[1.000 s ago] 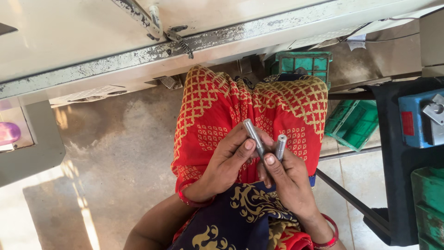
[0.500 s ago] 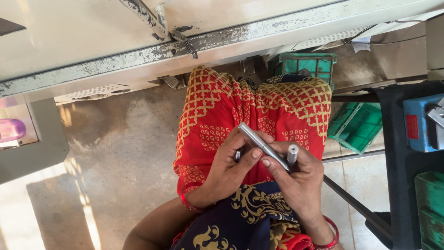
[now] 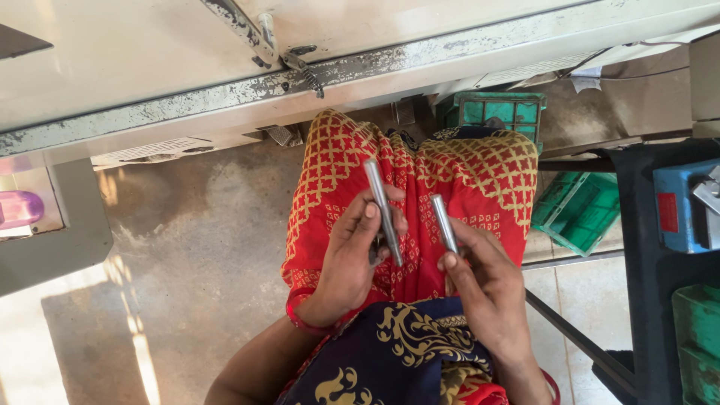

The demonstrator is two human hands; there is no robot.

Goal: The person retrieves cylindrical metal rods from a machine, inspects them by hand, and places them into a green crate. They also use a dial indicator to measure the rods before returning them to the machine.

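Two slim metal rods are held over the lap of a seated person, seen from above. The longer rod [image 3: 384,211] is pinched between thumb and fingers of the left hand [image 3: 351,262], which is closed around its lower half; its long axis runs almost straight away from the body, leaning slightly left at the far end, with its darker, narrower tip pointing back toward the wrist. The shorter rod [image 3: 444,223] is gripped by the fingertips of the right hand [image 3: 484,296], closed on its near end, and it is laid nearly parallel to the first, just beside it but not touching. A narrow gap is left between the two rods, with each rod nearest to the hand that holds it. Beneath them a red cloth with gold pattern [image 3: 480,176] is draped over the knees, and a dark blue patterned cloth [image 3: 405,352] is seen nearer the body. A worn pale table edge [image 3: 225,97] is stretched across the top. Three green plastic crates are counted at the right, the clearest of them [image 3: 577,214] beside the knee, along with one blue box [image 3: 679,206].
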